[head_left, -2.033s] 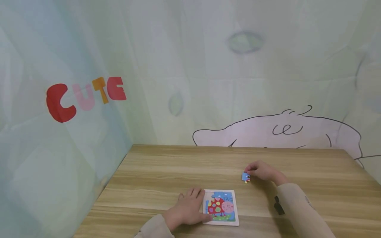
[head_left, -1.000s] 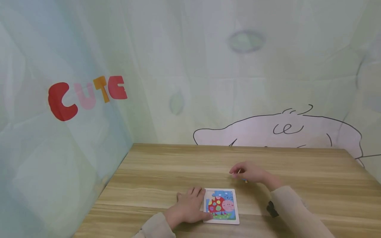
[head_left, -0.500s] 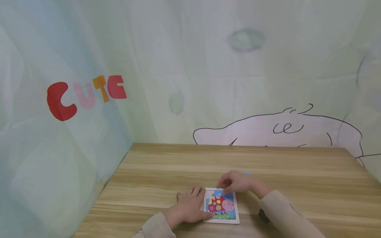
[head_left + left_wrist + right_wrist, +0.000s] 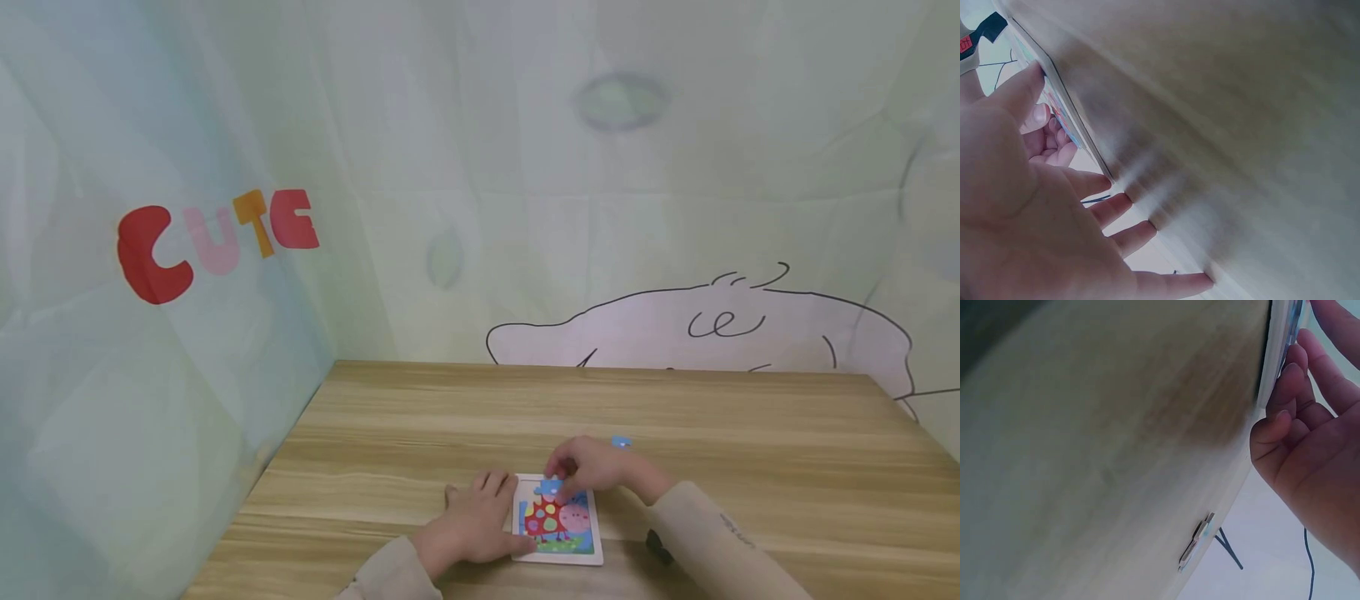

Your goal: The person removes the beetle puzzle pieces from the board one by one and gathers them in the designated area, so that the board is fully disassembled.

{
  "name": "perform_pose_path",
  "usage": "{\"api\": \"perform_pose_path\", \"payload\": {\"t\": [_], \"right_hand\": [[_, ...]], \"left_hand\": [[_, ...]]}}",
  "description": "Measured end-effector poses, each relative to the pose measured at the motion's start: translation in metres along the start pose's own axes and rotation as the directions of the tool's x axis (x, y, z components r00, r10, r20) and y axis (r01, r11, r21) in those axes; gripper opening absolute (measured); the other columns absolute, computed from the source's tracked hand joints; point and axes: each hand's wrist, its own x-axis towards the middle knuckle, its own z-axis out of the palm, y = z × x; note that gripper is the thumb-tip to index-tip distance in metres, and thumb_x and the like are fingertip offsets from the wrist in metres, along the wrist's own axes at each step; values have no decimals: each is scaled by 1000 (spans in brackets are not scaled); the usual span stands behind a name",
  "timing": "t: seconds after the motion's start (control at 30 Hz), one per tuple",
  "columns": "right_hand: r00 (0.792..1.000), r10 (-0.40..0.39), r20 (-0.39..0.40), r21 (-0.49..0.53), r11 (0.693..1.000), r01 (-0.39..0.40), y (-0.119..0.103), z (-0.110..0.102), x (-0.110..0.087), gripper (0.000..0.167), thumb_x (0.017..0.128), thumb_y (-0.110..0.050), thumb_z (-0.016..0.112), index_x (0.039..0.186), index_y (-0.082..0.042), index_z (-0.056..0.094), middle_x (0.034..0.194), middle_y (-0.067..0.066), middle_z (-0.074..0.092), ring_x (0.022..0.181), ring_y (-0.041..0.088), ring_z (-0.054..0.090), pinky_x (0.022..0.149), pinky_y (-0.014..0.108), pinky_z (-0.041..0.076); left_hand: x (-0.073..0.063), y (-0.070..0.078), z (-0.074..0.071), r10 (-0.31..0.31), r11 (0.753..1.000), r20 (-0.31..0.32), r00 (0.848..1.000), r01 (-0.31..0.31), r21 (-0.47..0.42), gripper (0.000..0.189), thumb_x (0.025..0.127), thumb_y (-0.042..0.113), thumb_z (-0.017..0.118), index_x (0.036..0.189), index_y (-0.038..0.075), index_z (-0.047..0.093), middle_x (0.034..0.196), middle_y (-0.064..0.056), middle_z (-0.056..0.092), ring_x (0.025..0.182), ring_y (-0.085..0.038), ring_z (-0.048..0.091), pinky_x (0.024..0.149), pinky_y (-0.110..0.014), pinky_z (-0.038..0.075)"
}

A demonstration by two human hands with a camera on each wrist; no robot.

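Observation:
A square puzzle tray with a white rim and a ladybug picture lies on the table. Its upper left part shows bare backing. My left hand rests along its left side, fingers spread on the table and thumb over the lower left of the picture. At the tray's top edge, my right hand pinches a blue puzzle piece between thumb and fingers, overlapping the picture. In the right wrist view the fingertips sit right at the tray's side, and the piece is mostly hidden.
Another blue puzzle piece lies on the wooden table behind my right hand, partly covered by it. A small black object shows beside the right sleeve. Printed fabric walls stand along the table's back and left.
My right hand has moved left and nearer, from the loose piece on the table to the tray's top edge. My left hand has stayed on the tray.

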Motion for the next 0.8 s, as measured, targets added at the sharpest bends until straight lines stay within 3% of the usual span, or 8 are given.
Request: {"api": "perform_pose_path", "payload": {"t": [0.8], "right_hand": [[1000, -6, -29, -44, 999, 4, -1, 5, 0, 24, 73, -10, 82, 90, -13, 65, 83, -3, 57, 79, 15, 51, 70, 30, 44]], "left_hand": [[0, -1, 0, 5, 1000, 0, 1000, -5, -6, 92, 82, 68, 58, 147, 6, 38, 149, -11, 36, 137, -35, 32, 92, -78, 28]]}}
